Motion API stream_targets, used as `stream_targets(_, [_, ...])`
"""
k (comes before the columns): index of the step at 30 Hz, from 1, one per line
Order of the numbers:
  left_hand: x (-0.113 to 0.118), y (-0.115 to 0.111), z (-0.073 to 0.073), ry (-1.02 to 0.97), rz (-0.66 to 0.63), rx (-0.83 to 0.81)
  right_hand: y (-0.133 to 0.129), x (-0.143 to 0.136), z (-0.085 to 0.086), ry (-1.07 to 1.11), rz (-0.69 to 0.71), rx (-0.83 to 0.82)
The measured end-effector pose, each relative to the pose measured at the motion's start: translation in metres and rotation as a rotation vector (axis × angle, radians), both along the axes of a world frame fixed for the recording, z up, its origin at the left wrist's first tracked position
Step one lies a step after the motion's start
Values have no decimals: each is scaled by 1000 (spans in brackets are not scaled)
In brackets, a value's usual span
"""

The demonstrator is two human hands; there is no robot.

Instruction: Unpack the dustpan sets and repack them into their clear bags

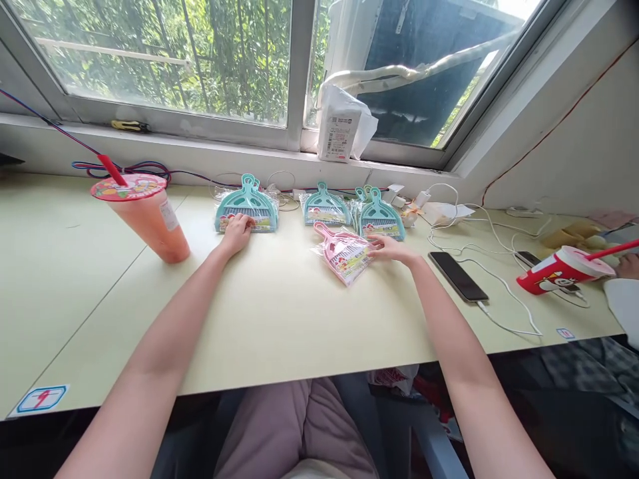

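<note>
My left hand (236, 234) is closed at the front edge of a teal dustpan and brush set (246, 203), its fingers resting over the plastic wrap. To the right, my right hand (392, 249) has its fingers and thumb at the right edge of a pink dustpan and brush set (344, 255), also in clear wrap with a printed card. That pink set lies at an angle on the table, handle toward the back left. Behind it lie a teal set (326, 206) and another teal set (380, 216), which overlaps further wrapped sets.
A tall drink cup (150, 216) with a red straw stands at left. On the right are a phone (458, 276) on a white cable and a red cup (559, 269). A tissue pack (343, 126) sits on the sill. Another person's sleeve (623, 306) shows at far right.
</note>
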State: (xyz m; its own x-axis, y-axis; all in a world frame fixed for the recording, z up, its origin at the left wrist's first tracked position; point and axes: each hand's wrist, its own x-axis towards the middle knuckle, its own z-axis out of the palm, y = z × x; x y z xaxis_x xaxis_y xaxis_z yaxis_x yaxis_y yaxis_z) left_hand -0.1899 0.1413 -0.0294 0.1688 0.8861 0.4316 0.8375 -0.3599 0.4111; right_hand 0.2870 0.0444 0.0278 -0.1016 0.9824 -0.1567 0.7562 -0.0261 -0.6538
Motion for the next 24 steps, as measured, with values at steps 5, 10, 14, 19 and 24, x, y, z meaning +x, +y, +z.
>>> stream_targets(5, [1,-3,3,-1,-4,-28,12,-19,1,-190,2,-19])
stream_targets(10, [2,-5,2,-16,-12,-13,-3,-34,10,-201,28,-134])
stream_targets(14, [5,-6,4,-53,-9,-32,-19,-59,20,128,72,-185])
stream_targets(19, [8,-1,17,-562,48,-243,-11,-109,10,386,47,-84])
stream_targets(24, [-10,5,25,-1344,34,-432,22,-183,-16,519,126,199])
